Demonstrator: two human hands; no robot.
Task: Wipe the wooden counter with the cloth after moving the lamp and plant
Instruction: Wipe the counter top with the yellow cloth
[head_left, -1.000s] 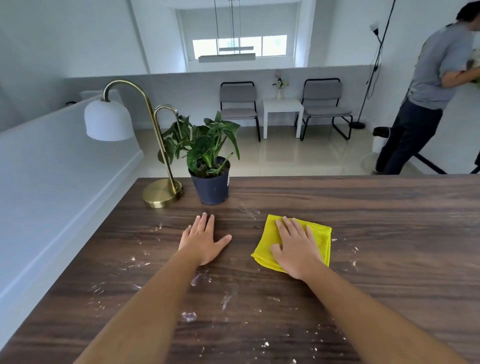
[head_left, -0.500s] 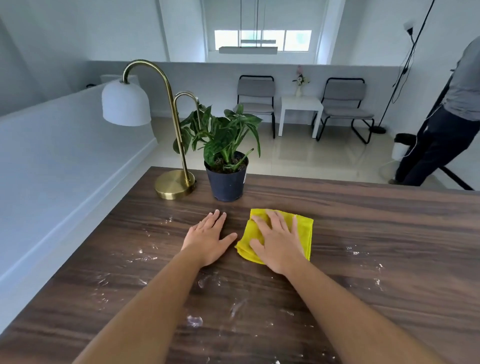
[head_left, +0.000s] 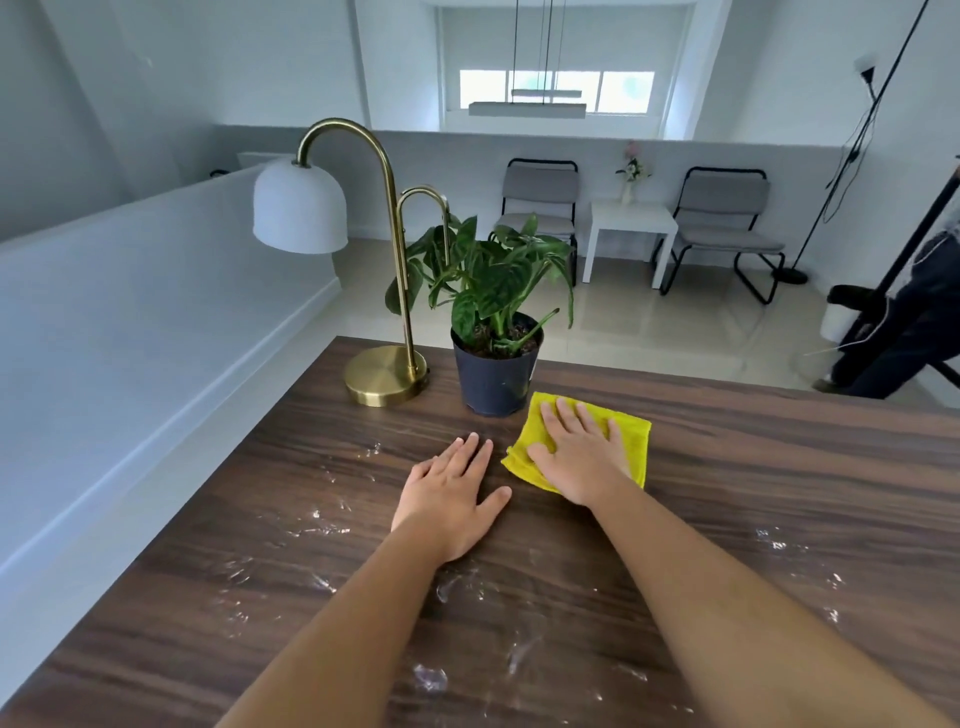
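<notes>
A folded yellow cloth (head_left: 631, 441) lies on the dark wooden counter (head_left: 753, 467), its far left corner almost touching the plant pot. My right hand (head_left: 579, 457) presses flat on the cloth. My left hand (head_left: 449, 501) rests flat on the bare wood just left of it, fingers apart, holding nothing. A green plant in a dark pot (head_left: 493, 379) stands at the counter's far edge. To its left stands a brass lamp (head_left: 384, 374) with a white shade. White smears and specks dot the wood near me.
A white ledge (head_left: 130, 338) runs along the counter's left side. Beyond the far edge are a tiled floor, two grey chairs (head_left: 724, 208) and a small white table (head_left: 628, 228). A person's legs (head_left: 904, 332) stand at the far right.
My right hand has slid the cloth left and away, up to the plant pot. The view has swung left, so the person at the right is mostly out of frame.
</notes>
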